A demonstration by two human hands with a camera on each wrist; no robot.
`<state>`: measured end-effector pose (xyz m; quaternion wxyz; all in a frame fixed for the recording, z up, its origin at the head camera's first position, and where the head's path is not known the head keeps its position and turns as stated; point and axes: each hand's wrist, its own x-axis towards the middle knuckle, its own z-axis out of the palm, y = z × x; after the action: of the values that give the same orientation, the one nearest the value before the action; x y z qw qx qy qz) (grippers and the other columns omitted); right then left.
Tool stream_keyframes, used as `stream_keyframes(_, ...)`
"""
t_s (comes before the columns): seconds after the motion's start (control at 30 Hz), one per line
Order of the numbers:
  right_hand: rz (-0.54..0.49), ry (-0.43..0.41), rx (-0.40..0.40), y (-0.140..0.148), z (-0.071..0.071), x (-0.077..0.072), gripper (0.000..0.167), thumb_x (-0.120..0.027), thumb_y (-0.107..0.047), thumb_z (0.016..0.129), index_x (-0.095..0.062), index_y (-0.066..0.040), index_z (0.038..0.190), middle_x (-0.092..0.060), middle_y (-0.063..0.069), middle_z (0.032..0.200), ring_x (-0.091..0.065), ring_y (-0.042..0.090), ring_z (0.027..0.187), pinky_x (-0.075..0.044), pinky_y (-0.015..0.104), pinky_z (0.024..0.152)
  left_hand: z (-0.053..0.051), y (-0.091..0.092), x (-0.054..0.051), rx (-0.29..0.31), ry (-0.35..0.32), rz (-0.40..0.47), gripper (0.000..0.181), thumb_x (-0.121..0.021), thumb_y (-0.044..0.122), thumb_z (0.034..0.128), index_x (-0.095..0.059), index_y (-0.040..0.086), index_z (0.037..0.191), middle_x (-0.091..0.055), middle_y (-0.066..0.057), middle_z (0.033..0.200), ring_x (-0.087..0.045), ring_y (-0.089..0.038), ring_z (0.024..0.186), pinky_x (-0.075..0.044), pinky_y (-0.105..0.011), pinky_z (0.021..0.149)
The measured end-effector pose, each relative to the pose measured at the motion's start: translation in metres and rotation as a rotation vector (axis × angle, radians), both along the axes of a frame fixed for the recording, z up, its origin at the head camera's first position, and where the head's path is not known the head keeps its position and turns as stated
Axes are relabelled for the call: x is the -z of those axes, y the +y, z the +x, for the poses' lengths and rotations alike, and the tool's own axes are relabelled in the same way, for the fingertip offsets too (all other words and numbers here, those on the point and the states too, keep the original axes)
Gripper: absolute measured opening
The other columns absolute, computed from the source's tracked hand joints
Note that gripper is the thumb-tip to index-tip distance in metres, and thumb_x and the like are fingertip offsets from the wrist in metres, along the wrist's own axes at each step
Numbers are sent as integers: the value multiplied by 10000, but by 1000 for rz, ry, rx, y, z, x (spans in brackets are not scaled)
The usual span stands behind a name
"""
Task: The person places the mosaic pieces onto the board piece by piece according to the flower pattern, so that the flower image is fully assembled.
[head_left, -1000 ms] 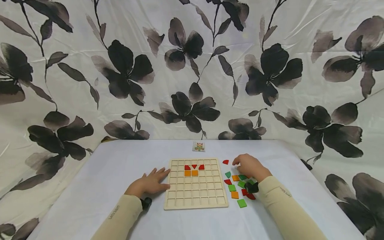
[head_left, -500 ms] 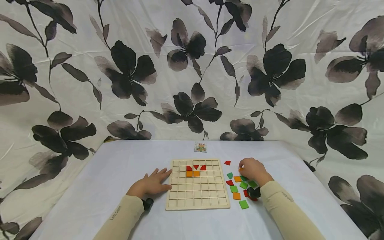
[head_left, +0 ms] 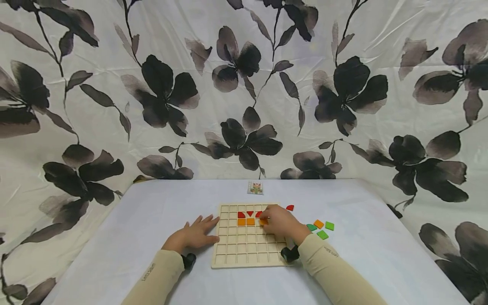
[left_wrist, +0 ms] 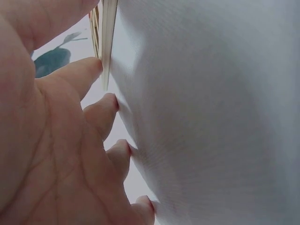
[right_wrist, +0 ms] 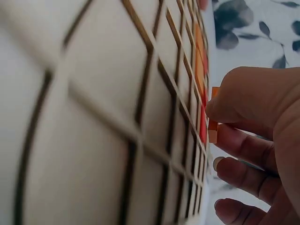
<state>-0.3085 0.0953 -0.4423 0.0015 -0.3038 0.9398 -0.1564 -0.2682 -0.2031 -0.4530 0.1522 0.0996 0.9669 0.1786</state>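
The wooden grid board (head_left: 236, 253) lies on the table. Fingers of the left hand (head_left: 192, 235) are spread, touching the board's left edge; the left wrist view shows that hand (left_wrist: 61, 131) beside the board edge (left_wrist: 108, 42). Over the board's upper right, the right hand (head_left: 283, 222) pinches an orange square tile (head_left: 264, 221), seen between thumb and fingers in the right wrist view, where the orange tile (right_wrist: 213, 136) is just off the grid surface near the right hand (right_wrist: 258, 126). Left of it, an orange tile (head_left: 250, 221) sits in a cell below a red triangle (head_left: 249, 214).
Right of the board lie a red quarter piece (head_left: 290, 207), an orange square (head_left: 318, 224), green squares (head_left: 322, 234) and a dark green piece (head_left: 311, 227). Other loose pieces there may be hidden by the right arm. A small pattern card (head_left: 255, 187) lies behind the board.
The right hand has moved left from the loose pieces to over the board, bringing an orange tile it picked up. The left hand stays at the board's edge.
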Motion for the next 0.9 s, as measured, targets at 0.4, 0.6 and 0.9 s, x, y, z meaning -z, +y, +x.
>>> stream_keyframes(0.4,-2,8,44,-18,-7,10,119,-691,-122,867,-777,-146,947,-677,-36,926,-614,145,872,-534,318,807,-1,-1,3,11,10,-3,759,-609,515,894,-334,181,1517,-279,-146,1589,-140,-468,1469,-71,-744,1095)
stream_keyframes(0.6,-71,-21,64,-15,-11,11,90,-707,-144,863,-793,-152,887,-704,-42,901,-639,152,886,-522,342,848,-1,0,5,4,8,-4,756,-608,516,893,-333,192,1518,-279,-139,1590,-138,-465,1471,-66,-741,1098)
stream_keyframes(0.9,-121,-56,185,23,-9,-7,132,-663,-132,905,-767,-123,988,-719,16,1030,-654,227,1042,-520,411,928,-1,0,1,10,3,-5,743,-608,498,900,-334,187,1517,-278,-143,1590,-136,-468,1471,-66,-746,1095)
